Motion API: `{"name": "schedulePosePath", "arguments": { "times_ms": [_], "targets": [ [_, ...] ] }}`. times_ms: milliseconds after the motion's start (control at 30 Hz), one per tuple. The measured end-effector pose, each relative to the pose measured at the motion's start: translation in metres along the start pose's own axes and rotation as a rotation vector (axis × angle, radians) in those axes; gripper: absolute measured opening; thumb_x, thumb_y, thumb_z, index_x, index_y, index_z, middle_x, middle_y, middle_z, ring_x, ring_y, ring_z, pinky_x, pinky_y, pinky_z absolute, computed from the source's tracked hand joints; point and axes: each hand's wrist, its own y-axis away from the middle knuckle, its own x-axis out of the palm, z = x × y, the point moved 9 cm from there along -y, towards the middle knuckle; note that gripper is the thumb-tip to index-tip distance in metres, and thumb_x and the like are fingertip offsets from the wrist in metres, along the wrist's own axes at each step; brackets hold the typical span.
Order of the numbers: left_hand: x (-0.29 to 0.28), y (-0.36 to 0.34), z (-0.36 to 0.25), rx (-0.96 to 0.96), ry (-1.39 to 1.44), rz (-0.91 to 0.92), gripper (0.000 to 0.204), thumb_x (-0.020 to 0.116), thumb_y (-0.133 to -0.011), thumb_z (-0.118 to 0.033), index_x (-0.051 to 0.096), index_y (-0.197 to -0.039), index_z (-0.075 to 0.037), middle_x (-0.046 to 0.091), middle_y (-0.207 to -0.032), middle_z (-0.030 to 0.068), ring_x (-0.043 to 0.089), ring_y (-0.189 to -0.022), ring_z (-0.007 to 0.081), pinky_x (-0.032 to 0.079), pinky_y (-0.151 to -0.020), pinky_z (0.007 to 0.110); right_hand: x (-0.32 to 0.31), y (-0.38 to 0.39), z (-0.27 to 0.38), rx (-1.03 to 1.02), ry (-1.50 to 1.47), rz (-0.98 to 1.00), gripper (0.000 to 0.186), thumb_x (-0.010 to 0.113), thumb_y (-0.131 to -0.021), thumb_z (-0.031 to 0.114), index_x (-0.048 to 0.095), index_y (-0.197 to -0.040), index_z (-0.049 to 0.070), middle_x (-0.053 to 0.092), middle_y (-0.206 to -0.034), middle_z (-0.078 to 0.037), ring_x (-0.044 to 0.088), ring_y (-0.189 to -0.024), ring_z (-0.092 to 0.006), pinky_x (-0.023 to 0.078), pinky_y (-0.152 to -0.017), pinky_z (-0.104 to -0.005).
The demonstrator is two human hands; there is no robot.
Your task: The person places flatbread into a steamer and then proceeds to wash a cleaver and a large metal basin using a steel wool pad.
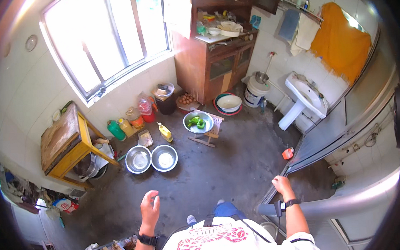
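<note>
My left hand [150, 207] hangs in the air over the dark floor, its fingers loosely curled and apart, holding nothing. My right hand [283, 185] is raised near the door frame at the right, fingers closed, with nothing visible in it. Nearest in front of my left hand are two metal basins [165, 164] side by side on the floor. Farther ahead, a metal bowl [186, 127] holds green peppers [200, 123] and rests on a small wooden stool [216, 129]. A yellow bottle [165, 132] stands behind the basins.
On the left is a yellow-legged wooden table [63, 134]. Bottles [116, 130] and eggs [186, 99] line the window wall, beside a brown cabinet [193, 68]. Toward the right are a white bucket [254, 93], a pedestal sink [304, 95], a red-orange container [288, 153] and a sliding door [317, 136].
</note>
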Motion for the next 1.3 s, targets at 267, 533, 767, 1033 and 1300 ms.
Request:
{"name": "schedulePosePath", "arguments": {
  "times_ms": [267,533,767,1033,1300],
  "targets": [
    [0.160,-0.148,-0.029,0.064,0.009,0.222,0.017,0.056,-0.080,-0.007,0.053,-0.096,-0.004,0.060,-0.089,0.0102,0.059,-0.082,0.0228,0.046,-0.070,0.030,0.024,-0.085,-0.116,0.300,-0.093,0.118,0.022,0.058,-0.075,0.024,0.063,-0.081,0.004,0.064,-0.077,-0.015,0.062,-0.071,-0.0280,0.048,-0.065,-0.0368],
    [0.288,-0.237,-0.037,-0.167,0.125,0.284,0.015,0.056,-0.083,-0.010,0.054,-0.096,-0.003,0.061,-0.085,0.0062,0.059,-0.078,0.0129,0.047,-0.066,0.025,-0.058,-0.303,-0.114,0.163,-0.527,0.058,0.015,0.053,-0.082,0.014,0.059,-0.079,0.001,0.058,-0.062,-0.004,0.057,-0.053,-0.0119,0.046,-0.050,-0.0264],
    [0.361,-0.348,-0.040,-0.270,0.200,0.345,0.017,0.055,-0.085,-0.011,0.052,-0.098,-0.001,0.061,-0.089,0.0064,0.057,-0.085,0.0120,0.046,-0.072,0.024,-0.174,-0.515,0.062,-0.245,-0.493,-0.033,0.015,0.054,-0.082,0.014,0.059,-0.085,0.000,0.060,-0.066,-0.005,0.057,-0.057,-0.0116,0.047,-0.056,-0.0262],
    [0.443,-0.514,-0.081,-0.175,0.421,0.316,0.015,0.053,-0.086,-0.011,0.052,-0.098,-0.001,0.062,-0.089,0.0073,0.058,-0.087,0.0141,0.045,-0.077,0.026,-0.292,-0.680,0.218,-0.657,-0.364,-0.241,0.023,0.061,-0.077,0.021,0.060,-0.091,0.002,0.062,-0.083,-0.014,0.060,-0.075,-0.0251,0.048,-0.067,-0.0331],
    [0.506,-0.647,-0.167,-0.206,0.526,0.383,0.023,0.050,-0.089,-0.021,0.049,-0.103,-0.003,0.060,-0.096,0.0072,0.056,-0.088,0.0140,0.045,-0.076,0.026,-0.370,-0.857,0.349,-0.908,-0.181,-0.593,0.052,0.066,-0.072,0.027,0.047,-0.116,0.008,0.050,-0.112,-0.017,0.047,-0.105,-0.0311,0.042,-0.084,-0.0386]
  ]
}}
